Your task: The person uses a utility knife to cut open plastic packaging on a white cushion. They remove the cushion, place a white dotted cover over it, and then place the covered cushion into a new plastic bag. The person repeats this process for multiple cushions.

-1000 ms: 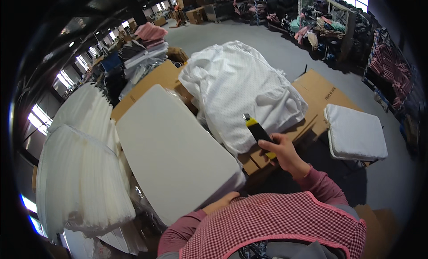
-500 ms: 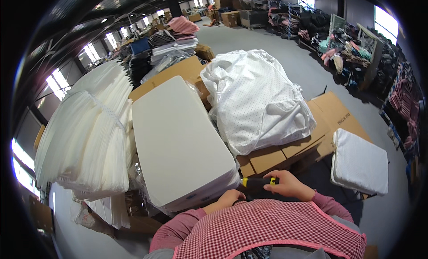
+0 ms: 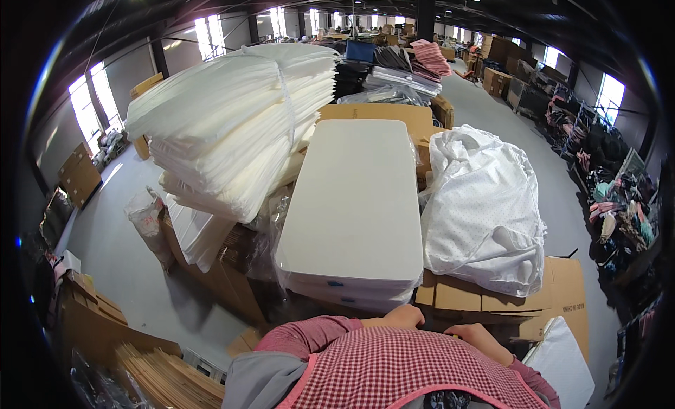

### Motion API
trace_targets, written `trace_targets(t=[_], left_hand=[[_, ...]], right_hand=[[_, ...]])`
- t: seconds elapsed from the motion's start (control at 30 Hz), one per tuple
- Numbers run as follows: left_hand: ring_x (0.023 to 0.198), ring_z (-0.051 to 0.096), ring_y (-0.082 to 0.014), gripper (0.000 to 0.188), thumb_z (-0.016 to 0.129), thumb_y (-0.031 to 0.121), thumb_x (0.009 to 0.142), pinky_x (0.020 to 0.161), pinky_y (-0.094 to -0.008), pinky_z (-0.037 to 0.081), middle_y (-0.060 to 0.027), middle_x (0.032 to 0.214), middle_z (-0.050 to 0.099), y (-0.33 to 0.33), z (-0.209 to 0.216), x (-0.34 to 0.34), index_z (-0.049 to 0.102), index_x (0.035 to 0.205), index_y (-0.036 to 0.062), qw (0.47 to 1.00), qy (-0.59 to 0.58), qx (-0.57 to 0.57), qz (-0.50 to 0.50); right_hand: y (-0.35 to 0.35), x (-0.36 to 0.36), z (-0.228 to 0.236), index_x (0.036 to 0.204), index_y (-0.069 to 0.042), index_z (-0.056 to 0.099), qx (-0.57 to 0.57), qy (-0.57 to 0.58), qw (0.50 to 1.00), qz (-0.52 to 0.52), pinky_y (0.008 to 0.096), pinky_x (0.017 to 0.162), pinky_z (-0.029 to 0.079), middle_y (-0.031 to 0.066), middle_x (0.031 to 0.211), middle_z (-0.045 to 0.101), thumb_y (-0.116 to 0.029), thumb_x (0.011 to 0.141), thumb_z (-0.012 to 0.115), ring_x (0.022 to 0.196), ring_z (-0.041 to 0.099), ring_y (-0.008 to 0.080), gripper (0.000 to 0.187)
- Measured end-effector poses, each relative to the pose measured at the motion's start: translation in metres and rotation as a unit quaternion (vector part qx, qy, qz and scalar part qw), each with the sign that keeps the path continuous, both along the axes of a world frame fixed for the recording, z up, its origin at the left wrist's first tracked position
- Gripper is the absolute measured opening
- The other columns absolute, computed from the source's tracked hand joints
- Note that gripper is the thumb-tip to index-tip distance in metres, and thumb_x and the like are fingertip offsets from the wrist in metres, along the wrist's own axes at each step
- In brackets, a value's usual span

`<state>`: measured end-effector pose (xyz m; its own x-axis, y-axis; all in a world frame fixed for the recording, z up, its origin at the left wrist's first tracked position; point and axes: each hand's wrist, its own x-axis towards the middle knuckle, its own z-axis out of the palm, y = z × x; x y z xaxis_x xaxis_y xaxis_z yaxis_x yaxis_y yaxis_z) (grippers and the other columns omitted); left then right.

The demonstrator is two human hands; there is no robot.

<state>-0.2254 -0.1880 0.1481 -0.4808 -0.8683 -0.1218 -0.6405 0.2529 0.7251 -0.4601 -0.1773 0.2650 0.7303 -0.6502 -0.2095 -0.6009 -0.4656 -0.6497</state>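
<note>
Low in the head view, my left hand (image 3: 404, 316) is in front of the near end of a stack of white rounded boards (image 3: 351, 205), its fingers curled down and mostly hidden. My right hand (image 3: 481, 339) is closed in front of my checked apron (image 3: 415, 356). A yellow sliver shows at its fingers, from the black-and-yellow hand tool seen there earlier; most of the tool is hidden. Beyond the right hand a white dotted cloth bundle (image 3: 485, 205) rests on flat cardboard (image 3: 566, 296). A white padded panel (image 3: 559, 363) stands beside my right forearm.
A tall strapped pile of white soft sheets (image 3: 232, 120) leans left of the boards. Cardboard and wooden strips (image 3: 162, 374) lie at lower left, near a plastic bag (image 3: 149, 222). Heaped textiles (image 3: 608, 205) line the right side.
My view has turned left, so the boards and bundle appear farther right. My hands have drawn in close to my apron, and the tool is now almost hidden.
</note>
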Motion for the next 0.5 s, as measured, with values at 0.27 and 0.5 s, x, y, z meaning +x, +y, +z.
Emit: trace_targets(t=[0.27,0.5], left_hand=[[0.076,0.064,-0.0382,0.032,0.073,0.025,0.073,0.068,-0.0438,0.050,-0.0239,0.078,0.064,-0.002,0.004,-0.013,0.067,0.082,-0.0048,0.998,-0.004,0.046,-0.034],[0.086,0.068,-0.0366,0.030,0.076,0.023,0.072,0.075,-0.0404,0.054,-0.0221,0.088,0.069,0.002,0.018,-0.012,0.072,0.087,-0.0030,0.999,-0.003,0.044,-0.016]], right_hand=[[-0.015,0.003,0.001,0.099,0.003,0.066,0.124,0.035,0.991,0.042,0.0363,0.074,0.051,0.0201,0.092,0.068,-0.019,0.084,0.064,0.087,0.066,0.0370,0.027],[-0.020,0.014,-0.049,0.093,-0.003,0.064,-0.050,0.115,0.978,0.167,0.0459,0.069,0.051,0.0174,0.086,0.068,-0.025,0.091,0.053,0.081,0.066,0.0378,0.025]])
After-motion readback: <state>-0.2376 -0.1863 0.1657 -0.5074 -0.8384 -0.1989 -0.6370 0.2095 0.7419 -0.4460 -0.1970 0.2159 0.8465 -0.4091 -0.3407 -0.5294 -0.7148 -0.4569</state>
